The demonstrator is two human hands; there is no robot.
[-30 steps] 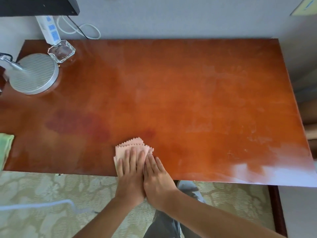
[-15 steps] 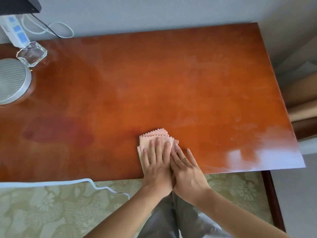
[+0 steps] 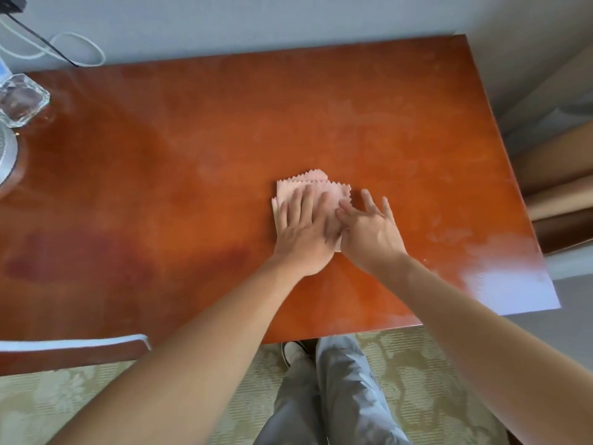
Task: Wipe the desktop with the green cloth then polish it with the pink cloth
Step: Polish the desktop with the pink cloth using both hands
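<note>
The folded pink cloth (image 3: 316,187), with zigzag edges, lies flat on the reddish-brown desktop (image 3: 224,130), right of centre. My left hand (image 3: 305,232) presses on it with straight fingers. Beside it my right hand (image 3: 370,231) lies flat with spread fingers, its inner fingers on the cloth's right edge and the outer ones on the bare wood. The green cloth is out of view.
A glass ashtray (image 3: 22,99) and the rim of a round silver lamp base (image 3: 6,155) sit at the far left. Cables (image 3: 73,49) hang behind the desk. Cardboard rolls (image 3: 558,175) lie right of the desk. A chair back (image 3: 73,351) shows at the lower left.
Both hands have slid the pink cloth away from the front edge, further onto the desktop and to the right. The right fingers have spread. The view has shifted right.
</note>
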